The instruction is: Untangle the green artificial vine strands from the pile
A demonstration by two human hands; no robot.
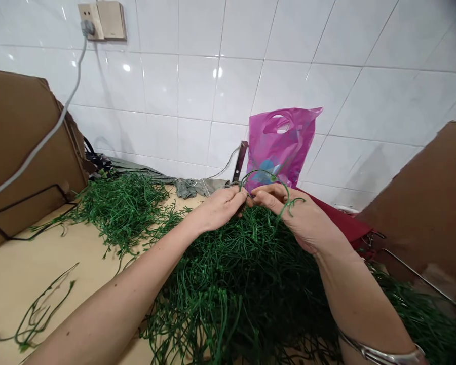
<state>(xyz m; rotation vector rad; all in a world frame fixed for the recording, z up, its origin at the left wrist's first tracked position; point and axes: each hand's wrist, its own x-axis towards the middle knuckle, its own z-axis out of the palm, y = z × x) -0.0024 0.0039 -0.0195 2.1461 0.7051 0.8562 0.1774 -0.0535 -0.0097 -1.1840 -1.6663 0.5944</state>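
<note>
While a thin green wiry stem (256,173) is held at frame centre, apparently pinched between the narrowly closed left hand (220,208) and right hand (285,210), its loop is raised above them. A tangled heap of green plastic stems (243,274) is spread across the pale wooden worktop (30,284), a magenta plastic bag (285,137) standing just behind.

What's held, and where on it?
A green plastic vine strand: the left hand and right hand pinch it in their fingers just below its arched loop.

Left hand (218,208) and right hand (298,218) bare, forearms (114,304) bare too; silver metal bracelet (383,355), thin band widening to flat plate, round right forearm.
</note>
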